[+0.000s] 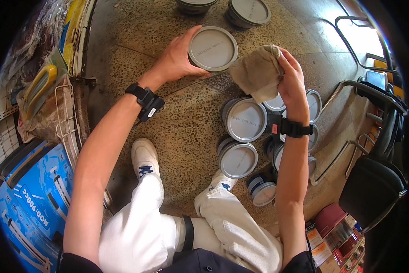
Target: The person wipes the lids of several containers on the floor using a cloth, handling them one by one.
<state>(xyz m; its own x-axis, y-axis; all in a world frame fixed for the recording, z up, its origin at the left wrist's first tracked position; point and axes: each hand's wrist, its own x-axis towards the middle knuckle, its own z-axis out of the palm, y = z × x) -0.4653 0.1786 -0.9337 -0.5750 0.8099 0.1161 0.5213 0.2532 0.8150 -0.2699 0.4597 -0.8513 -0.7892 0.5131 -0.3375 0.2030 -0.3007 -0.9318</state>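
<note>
My left hand [178, 56] curves around the left side of a round tub with a grey lid [213, 48], which bears printed characters. Its fingers and thumb press against the tub's wall. From my right hand [290, 76] hangs a folded tan cloth [257, 70], pinched at its right edge, just right of that tub. Below the cloth stand several more lidded tubs, among them one with a printed lid [247, 119] and another [238, 160] near my right shoe. A smaller tub with a blue band [261, 191] sits closer to me.
Two further tubs [250, 12] [196, 4] stand ahead on the speckled terrazzo floor [180, 112]. Metal-framed chairs, one with a black seat [371, 191], line the right. Blue printed boxes [37, 194] and a wire rack [63, 109] with plastic-wrapped goods crowd the left.
</note>
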